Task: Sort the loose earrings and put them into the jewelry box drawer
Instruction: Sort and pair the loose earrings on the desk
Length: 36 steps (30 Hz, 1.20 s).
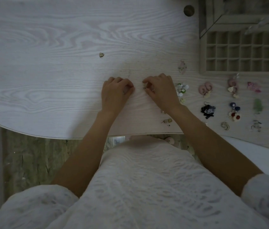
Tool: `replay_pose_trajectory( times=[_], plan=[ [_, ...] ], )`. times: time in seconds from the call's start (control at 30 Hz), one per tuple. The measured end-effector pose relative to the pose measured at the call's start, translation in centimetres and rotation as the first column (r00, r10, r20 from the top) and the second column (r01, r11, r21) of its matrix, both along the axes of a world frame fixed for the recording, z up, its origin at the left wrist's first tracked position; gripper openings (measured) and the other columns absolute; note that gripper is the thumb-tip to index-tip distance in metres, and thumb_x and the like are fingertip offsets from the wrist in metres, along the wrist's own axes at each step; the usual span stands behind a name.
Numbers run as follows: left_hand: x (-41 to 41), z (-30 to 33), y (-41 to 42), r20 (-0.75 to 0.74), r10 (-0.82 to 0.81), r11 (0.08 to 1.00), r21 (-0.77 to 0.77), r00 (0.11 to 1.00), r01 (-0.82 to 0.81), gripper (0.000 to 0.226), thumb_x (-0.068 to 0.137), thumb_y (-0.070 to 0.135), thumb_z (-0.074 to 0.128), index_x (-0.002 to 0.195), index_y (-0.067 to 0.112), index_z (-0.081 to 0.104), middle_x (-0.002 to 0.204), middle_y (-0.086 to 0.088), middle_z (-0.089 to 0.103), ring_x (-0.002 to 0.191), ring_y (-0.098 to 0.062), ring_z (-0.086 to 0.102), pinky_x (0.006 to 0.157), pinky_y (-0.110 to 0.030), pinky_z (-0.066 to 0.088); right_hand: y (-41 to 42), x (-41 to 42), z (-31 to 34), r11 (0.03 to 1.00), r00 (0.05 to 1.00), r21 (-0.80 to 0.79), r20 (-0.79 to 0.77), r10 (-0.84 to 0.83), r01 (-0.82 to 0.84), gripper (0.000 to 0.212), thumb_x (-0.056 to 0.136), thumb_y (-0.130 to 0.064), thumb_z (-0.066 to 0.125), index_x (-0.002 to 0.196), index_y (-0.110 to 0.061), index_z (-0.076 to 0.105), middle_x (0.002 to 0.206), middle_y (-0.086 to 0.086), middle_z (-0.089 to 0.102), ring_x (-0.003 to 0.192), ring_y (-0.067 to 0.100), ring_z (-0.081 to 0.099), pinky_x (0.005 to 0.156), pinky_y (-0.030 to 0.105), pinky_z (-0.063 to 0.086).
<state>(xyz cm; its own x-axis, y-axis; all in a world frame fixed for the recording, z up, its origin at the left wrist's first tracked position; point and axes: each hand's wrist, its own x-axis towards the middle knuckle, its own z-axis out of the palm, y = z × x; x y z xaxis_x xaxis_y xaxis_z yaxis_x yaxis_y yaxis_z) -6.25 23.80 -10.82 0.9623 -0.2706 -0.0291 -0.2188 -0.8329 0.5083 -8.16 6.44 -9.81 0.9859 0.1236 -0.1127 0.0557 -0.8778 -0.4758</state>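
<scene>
small earring | pinched in right hand | left hand just beside

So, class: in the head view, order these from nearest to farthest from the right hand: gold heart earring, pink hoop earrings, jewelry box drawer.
From the right hand:
1. pink hoop earrings, right
2. gold heart earring, far-left
3. jewelry box drawer, far-right

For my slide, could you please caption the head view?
Right hand pinches a small earring beside the left hand; sorted earrings await the gridded drawer.
</scene>
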Motion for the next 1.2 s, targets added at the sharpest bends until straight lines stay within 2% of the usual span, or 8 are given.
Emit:
replay_pose_trajectory(
  times=[0.2,0.3,0.43,0.6,0.73,0.9,1.0,1.2],
  plan=[
    [-0.3,0.0,0.0,0.06,-0.05,0.999,0.007,0.997,0.05,0.01,0.084,0.029,0.062,0.087,0.021,0.069,0.088,0.0,0.068,0.084,-0.023,0.056,0.074,-0.029,0.033,-2.6,-2.4,0.8,0.992,0.99,0.042,0.065,-0.124,0.122,0.022,0.081,-0.009,0.062,0.103,-0.009,0.063,0.095,0.01,0.062,0.094,0.028,0.051,0.085,0.03,0.035],
    [-0.5,-0.1,0.1,0.09,-0.058,0.998,0.029,0.994,0.056,0.008,0.084,0.026,0.063,0.086,0.021,0.07,0.085,0.001,0.068,0.083,-0.024,0.056,0.074,-0.029,0.033,-1.8,-2.4,0.4,0.997,0.996,-0.012,0.05,-0.077,0.078,0.016,0.082,-0.011,0.063,0.098,-0.006,0.064,0.092,0.012,0.062,0.091,0.031,0.052,0.081,0.034,0.038],
    [-1.1,0.2,0.1,0.176,-0.048,0.997,0.061,0.983,0.038,0.008,0.084,0.027,0.064,0.084,0.021,0.069,0.083,0.002,0.068,0.081,-0.022,0.057,0.072,-0.029,0.035,-0.4,-1.7,-0.5,0.993,0.993,-0.012,-0.004,-0.117,0.117,0.013,0.089,-0.012,0.056,0.095,-0.003,0.062,0.093,0.014,0.061,0.09,0.029,0.052,0.07,0.025,0.03],
    [-3.1,1.1,-1.3,0.161,-0.08,0.995,-0.045,0.984,0.089,0.007,0.085,0.023,0.063,0.087,0.018,0.068,0.086,0.0,0.067,0.079,-0.019,0.057,0.068,-0.023,0.038,-0.2,-2.7,0.2,0.991,0.99,0.004,0.048,-0.134,0.134,0.01,0.088,-0.006,0.054,0.089,-0.001,0.062,0.085,0.016,0.061,0.077,0.029,0.056,0.063,0.029,0.034],
    [-5.9,1.8,-3.9,0.07,-0.099,0.985,-0.138,0.993,0.108,0.007,0.085,0.025,0.061,0.086,0.02,0.066,0.082,0.006,0.067,0.075,-0.014,0.058,0.063,-0.019,0.038,-2.7,-6.9,2.4,0.952,0.949,0.114,0.104,-0.297,0.285,0.005,0.085,-0.013,0.057,0.085,-0.01,0.061,0.08,0.006,0.061,0.071,0.018,0.055,0.061,0.029,0.042],
    [-9.7,2.4,-8.9,0.081,-0.251,0.942,-0.207,0.965,0.263,0.003,0.082,0.023,0.065,0.081,0.02,0.064,0.073,0.007,0.065,0.069,-0.013,0.056,0.058,-0.018,0.037,-7.5,-14.0,3.5,0.781,0.799,0.206,-0.013,-0.601,0.59,0.003,0.087,-0.012,0.059,0.086,-0.009,0.061,0.078,0.004,0.066,0.07,0.015,0.06,0.063,0.032,0.051],
    [-11.5,1.8,-11.4,0.079,-0.343,0.922,-0.163,0.936,0.351,0.008,0.079,0.021,0.069,0.079,0.018,0.062,0.068,0.004,0.065,0.066,-0.016,0.056,0.052,-0.025,0.041,-8.6,-16.3,2.4,0.763,0.776,0.163,-0.042,-0.629,0.626,0.004,0.085,-0.011,0.063,0.086,-0.007,0.062,0.079,0.006,0.066,0.068,0.016,0.059,0.063,0.032,0.051],
    [-12.8,0.0,-13.1,0.068,-0.36,0.933,0.0,0.93,0.361,0.016,0.076,0.02,0.073,0.086,0.014,0.062,0.069,-0.001,0.066,0.058,-0.02,0.059,0.043,-0.024,0.04,-8.1,-16.4,0.2,0.858,0.854,-0.056,-0.082,-0.513,0.51,0.012,0.086,-0.02,0.062,0.084,-0.008,0.059,0.083,0.011,0.06,0.069,0.026,0.057,0.055,0.031,0.039]
  ],
)
